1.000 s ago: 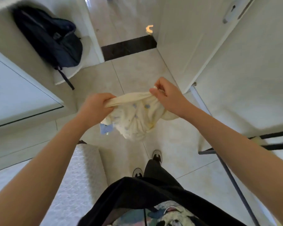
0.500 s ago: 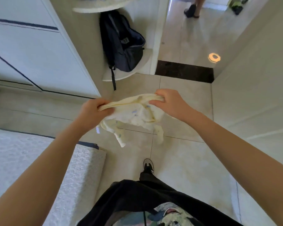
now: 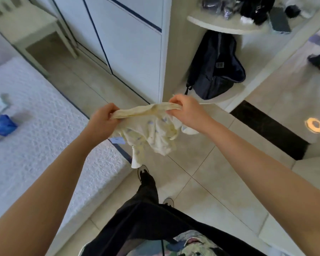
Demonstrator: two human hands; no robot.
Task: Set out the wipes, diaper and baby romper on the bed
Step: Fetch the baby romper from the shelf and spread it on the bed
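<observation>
Pinching the top edge of the baby romper (image 3: 151,130), the fingers of the left hand (image 3: 102,121) and right hand (image 3: 185,111) are clamped on the pale yellow cloth, which hangs stretched between them in the air, above the floor (image 3: 201,172) just beside the corner of the bed (image 3: 44,145). Farther left on the bed lies a blue and white packet (image 3: 0,124), blurred. A dark backpack (image 3: 214,71) sits beyond the hands.

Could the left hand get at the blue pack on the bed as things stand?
Probably not yet: the left hand is gripping the romper together with the right hand, and the blue pack lies well off to its left.
</observation>
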